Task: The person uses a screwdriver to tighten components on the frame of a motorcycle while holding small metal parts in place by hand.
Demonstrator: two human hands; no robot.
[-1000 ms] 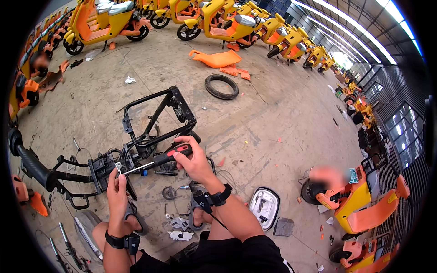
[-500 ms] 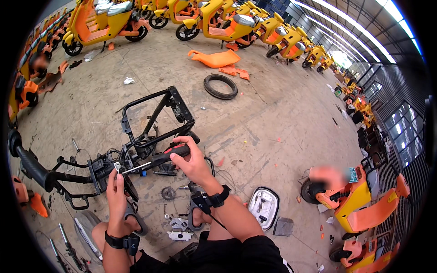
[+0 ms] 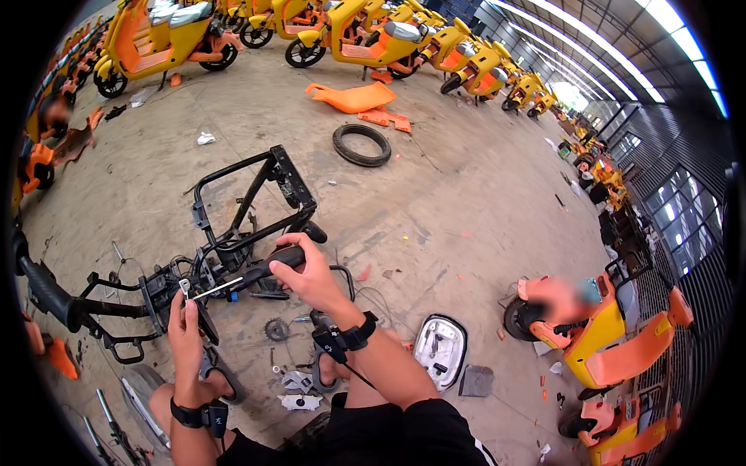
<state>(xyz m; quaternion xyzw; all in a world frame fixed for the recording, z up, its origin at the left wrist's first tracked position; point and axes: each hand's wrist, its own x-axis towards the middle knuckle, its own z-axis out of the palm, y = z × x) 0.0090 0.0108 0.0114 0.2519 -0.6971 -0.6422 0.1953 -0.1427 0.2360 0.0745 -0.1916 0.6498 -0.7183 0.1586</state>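
Note:
My right hand (image 3: 309, 273) is wrapped round the black handle of a screwdriver (image 3: 219, 288), whose bright shaft points left and slightly down. Its tip meets a small silvery metal piece (image 3: 185, 286), pinched between the fingertips of my left hand (image 3: 185, 330). How tip and piece touch is too small to make out. Below and beyond both hands lies a black scooter frame (image 3: 221, 172), bare tubes with a seat-end bracket at the top right and a dark rounded bar at the far left.
A toothed sprocket (image 3: 276, 330) and pale metal parts (image 3: 298, 381) lie near my feet. To their right are a white tray-like shell (image 3: 426, 365) and a grey square pad (image 3: 475, 381). Farther off lie a tyre (image 3: 339, 143) and an orange panel (image 3: 350, 97). Yellow scooters (image 3: 365, 43) line the back.
The whole view has shifted slightly, with things now a little farther left. Both hands keep their hold, and the screwdriver stays against the small metal piece.

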